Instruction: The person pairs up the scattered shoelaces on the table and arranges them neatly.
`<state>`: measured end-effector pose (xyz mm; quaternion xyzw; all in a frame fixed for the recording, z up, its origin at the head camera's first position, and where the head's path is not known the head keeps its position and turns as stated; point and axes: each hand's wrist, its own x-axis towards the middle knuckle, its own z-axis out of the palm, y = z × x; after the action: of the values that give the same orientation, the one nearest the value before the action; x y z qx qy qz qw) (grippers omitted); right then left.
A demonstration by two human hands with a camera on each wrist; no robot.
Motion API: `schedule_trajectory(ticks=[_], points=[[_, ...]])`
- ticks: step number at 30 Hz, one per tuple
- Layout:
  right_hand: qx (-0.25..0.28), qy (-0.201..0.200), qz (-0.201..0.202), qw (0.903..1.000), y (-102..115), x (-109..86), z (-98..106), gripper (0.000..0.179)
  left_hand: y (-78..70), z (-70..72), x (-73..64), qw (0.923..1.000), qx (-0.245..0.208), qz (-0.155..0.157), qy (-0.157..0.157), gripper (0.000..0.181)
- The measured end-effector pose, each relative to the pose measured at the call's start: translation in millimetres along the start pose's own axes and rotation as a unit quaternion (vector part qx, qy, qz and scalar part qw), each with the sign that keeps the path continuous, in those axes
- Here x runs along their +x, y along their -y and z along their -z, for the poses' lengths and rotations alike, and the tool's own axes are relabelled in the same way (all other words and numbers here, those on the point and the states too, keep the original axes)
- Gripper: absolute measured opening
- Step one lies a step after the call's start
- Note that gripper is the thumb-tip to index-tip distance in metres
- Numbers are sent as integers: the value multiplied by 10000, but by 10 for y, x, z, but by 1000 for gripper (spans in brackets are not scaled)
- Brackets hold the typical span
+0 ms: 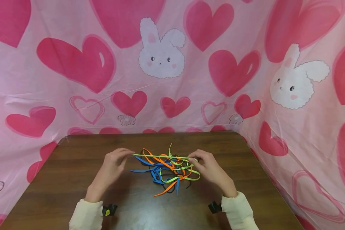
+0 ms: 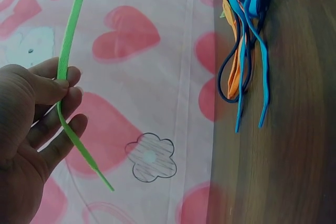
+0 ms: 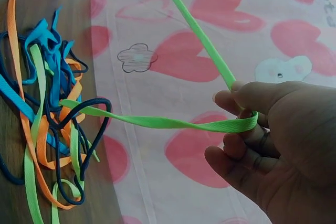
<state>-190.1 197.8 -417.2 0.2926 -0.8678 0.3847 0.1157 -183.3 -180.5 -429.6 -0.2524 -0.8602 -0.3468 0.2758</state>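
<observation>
A bright green shoelace (image 1: 161,156) is stretched straight between both hands above a tangled heap of laces. My left hand (image 1: 112,166) pinches it near one end; in the left wrist view the tipped end (image 2: 105,179) hangs below the fingers. My right hand (image 1: 211,167) pinches the same lace farther along, and in the right wrist view the lace bends round the fingers and runs back into the heap. On the table beneath lie blue laces (image 1: 158,174), orange laces (image 1: 161,192), dark laces (image 3: 107,109) and more green lace (image 1: 196,175), all crossing one another.
The heap rests on a brown wooden table (image 1: 149,214) with rounded far corners. A pink cloth (image 1: 189,80) with hearts and rabbits hangs behind and along the sides. Dark straps (image 1: 109,210) are at both wrists, beside cream sleeves (image 1: 86,215).
</observation>
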Motion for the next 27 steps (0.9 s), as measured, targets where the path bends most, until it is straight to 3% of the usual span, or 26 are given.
schedule_trajectory(ticks=[9,17,27], points=[[46,73,-173,9998,-35,-24,63,7,46,38,-21,10000,58,-9,0,37],[-194,-172,-111,9996,-66,-48,119,11,89,97,-14,9996,33,-191,-208,36],[-206,-48,-426,9989,-81,-78,201,9,153,148,-17,9983,114,-424,-385,38]])
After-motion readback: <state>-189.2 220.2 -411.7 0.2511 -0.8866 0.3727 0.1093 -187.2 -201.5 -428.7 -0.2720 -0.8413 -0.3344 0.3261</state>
